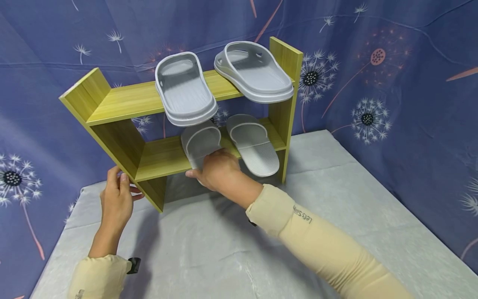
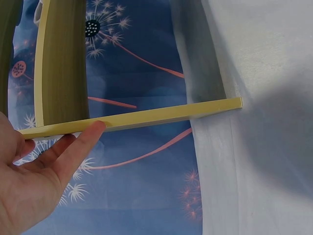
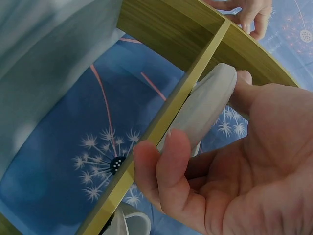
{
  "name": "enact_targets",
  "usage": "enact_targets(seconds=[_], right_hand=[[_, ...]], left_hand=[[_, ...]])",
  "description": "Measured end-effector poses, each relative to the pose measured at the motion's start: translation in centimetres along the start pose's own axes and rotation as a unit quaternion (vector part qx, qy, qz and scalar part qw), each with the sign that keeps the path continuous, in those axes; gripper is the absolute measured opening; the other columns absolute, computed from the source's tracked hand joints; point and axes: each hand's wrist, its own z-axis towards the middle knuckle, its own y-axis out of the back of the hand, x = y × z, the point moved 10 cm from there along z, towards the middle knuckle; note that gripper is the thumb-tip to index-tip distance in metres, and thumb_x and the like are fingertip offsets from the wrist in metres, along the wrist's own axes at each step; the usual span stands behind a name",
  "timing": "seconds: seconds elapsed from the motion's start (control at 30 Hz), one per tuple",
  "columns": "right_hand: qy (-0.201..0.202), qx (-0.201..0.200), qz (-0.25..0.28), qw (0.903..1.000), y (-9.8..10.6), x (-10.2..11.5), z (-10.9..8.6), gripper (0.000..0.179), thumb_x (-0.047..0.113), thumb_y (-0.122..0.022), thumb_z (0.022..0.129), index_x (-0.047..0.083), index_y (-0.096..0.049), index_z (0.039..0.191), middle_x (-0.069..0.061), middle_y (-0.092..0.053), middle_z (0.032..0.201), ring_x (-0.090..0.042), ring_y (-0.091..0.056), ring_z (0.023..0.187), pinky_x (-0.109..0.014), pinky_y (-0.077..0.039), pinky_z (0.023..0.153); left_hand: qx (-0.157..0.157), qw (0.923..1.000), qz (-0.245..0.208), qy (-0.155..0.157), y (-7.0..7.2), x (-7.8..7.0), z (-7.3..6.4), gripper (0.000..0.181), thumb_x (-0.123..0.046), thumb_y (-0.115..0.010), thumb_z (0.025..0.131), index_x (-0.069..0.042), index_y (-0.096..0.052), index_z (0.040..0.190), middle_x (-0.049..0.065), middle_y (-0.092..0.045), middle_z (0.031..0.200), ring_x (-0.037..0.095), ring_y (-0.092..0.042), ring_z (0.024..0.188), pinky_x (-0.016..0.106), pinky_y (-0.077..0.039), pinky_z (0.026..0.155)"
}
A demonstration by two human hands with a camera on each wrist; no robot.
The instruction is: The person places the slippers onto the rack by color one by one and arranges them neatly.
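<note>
A yellow wood-grain shoe rack (image 1: 123,99) stands on the table. My left hand (image 1: 116,203) is at the rack's left side panel (image 2: 161,113), its loosely extended fingers touching the outer face and front edge. My right hand (image 1: 220,170) grips the front end of a grey slipper (image 1: 201,143) on the lower shelf, thumb on one side and fingers on the other. In the right wrist view that slipper (image 3: 210,98) sticks out past the shelf edge (image 3: 161,127). Its pair, another grey slipper (image 1: 257,153), lies to the right on the same shelf, toe overhanging the front.
On the top shelf sit two light grey clogs, a left one (image 1: 186,91) and a right one (image 1: 257,74), both jutting over the front edge. A pale grey cloth (image 1: 354,220) covers the table. Behind hangs a blue dandelion-print curtain (image 1: 410,83).
</note>
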Motion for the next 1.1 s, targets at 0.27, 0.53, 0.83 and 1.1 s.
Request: enact_targets(seconds=[0.27,0.53,0.83,1.1], right_hand=[[0.001,-0.006,-0.024,0.9997,0.3,-0.2,-0.2,0.086,0.07,-0.02,0.094,0.0,-0.059,0.127,-0.016,-0.059,0.122,-0.027,-0.052,0.112,-0.036,-0.054,0.077],[-0.017,-0.043,0.082,0.9956,1.9,-2.1,-1.0,0.082,0.071,-0.036,0.091,0.001,-0.058,0.127,-0.016,-0.056,0.12,-0.031,-0.059,0.108,-0.044,-0.056,0.083],[0.013,-0.054,0.134,0.9895,4.1,-5.2,-2.8,0.075,0.065,-0.037,0.095,0.002,-0.06,0.127,-0.018,-0.054,0.115,-0.041,-0.059,0.103,-0.051,-0.053,0.088],[0.032,-0.126,0.144,0.9809,7.5,-9.5,-5.0,0.05,0.048,-0.047,0.099,0.003,-0.063,0.113,-0.018,-0.063,0.109,-0.042,-0.062,0.097,-0.054,-0.053,0.082]], left_hand=[[-0.001,1.0,0.0,-0.008,0.2,-0.4,-0.1,0.036,-0.025,-0.031,0.106,-0.018,-0.038,0.14,0.016,-0.061,0.1,0.012,-0.067,0.069,0.024,-0.061,0.057],[-0.005,0.9998,0.017,-0.01,0.5,-0.3,-0.3,0.036,-0.025,-0.03,0.106,-0.015,-0.04,0.139,0.014,-0.061,0.1,0.011,-0.066,0.07,0.022,-0.06,0.059],[-0.012,0.9992,0.035,-0.014,0.7,-0.5,-0.4,0.036,-0.027,-0.029,0.106,-0.013,-0.041,0.137,0.011,-0.06,0.101,0.003,-0.064,0.07,0.016,-0.058,0.06],[-0.065,0.9933,0.084,-0.044,2.5,-1.5,-0.5,0.04,-0.029,-0.029,0.106,-0.005,-0.049,0.131,0.013,-0.062,0.109,-0.009,-0.054,0.079,0.003,-0.049,0.061]])
